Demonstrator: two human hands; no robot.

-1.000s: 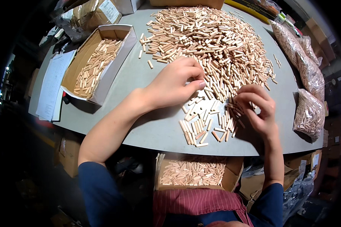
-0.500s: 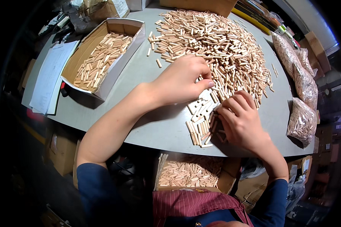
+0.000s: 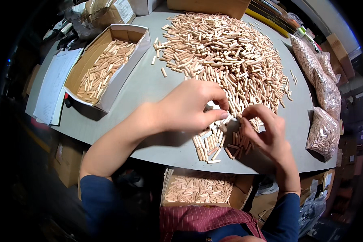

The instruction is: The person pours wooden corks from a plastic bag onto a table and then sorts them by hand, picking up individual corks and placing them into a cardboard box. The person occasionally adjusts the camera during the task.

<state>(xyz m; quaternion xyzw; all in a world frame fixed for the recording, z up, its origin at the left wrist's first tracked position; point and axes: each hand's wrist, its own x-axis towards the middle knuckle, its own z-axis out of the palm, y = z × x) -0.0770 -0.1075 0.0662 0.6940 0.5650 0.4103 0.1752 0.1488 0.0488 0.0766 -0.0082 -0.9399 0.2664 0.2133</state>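
— So where are the hands?

— Both sit at the near edge of the grey table (image 3: pixel 121 105), at the foot of the big heap of wooden pegs (image 3: pixel 226 52). The left hand (image 3: pixel 189 107) has thumb and forefinger pressed together, pinching something small at their tips, probably a peg, though the fingers cover it.

— And the right hand (image 3: pixel 266 131)?

— Curled, fingertips drawn in toward the left hand's; whether it grips a peg I can't tell.

— Which way do the pegs lie?

— The small bunch of pegs (image 3: pixel 209 145) below the hands lies mostly side by side, long axes running from the table's near edge toward the heap, slightly fanned. In the heap itself they point every way.

— Anything else around?

— An open cardboard box (image 3: pixel 109 64) with pegs on the left, papers (image 3: pixel 54 86) beside it, clear bags of pegs (image 3: pixel 322 133) on the right, and another box of pegs (image 3: pixel 197 189) under the table edge, partly hidden by it.
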